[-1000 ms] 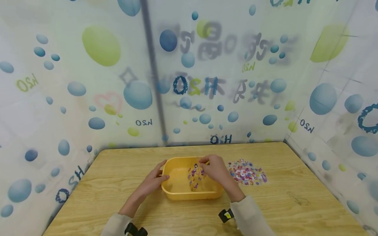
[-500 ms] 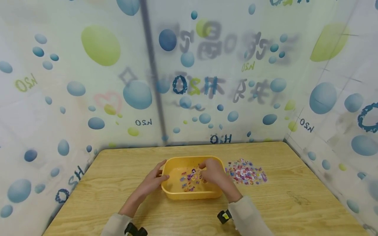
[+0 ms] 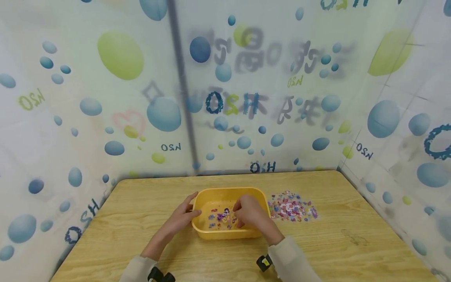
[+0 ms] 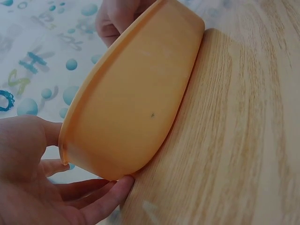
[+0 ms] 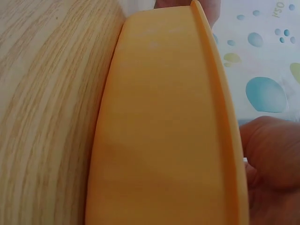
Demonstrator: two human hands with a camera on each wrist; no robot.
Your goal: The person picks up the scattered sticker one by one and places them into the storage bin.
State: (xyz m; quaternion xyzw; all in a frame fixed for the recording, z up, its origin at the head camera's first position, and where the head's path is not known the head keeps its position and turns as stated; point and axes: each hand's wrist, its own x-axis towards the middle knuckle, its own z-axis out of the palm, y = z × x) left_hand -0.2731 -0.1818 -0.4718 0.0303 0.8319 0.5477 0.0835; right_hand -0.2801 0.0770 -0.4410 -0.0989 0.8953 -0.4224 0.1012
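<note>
Yellow plastic tub [image 3: 225,231] on wooden worktop [image 3: 352,243], small coloured confetti pieces [image 3: 222,217] now settled inside.
Dropped from right hand [image 3: 248,211], now lowered among them, grip unclear; left hand [image 3: 183,215] relaxed against the rim; more loose confetti [image 3: 292,206] just right.

The right hand [image 3: 248,212] has sunk into the yellow plastic tub [image 3: 210,232]: 1 second ago it was raised over the tub's far rim, pinching a dangling cluster of small coloured pieces; now it lies low inside the tub, fingers down among them. The cluster of pieces [image 3: 222,217] no longer hangs in the air; it is spread flat across the tub's floor, mostly to the left of the hand and nearer the tub's front wall.
</note>
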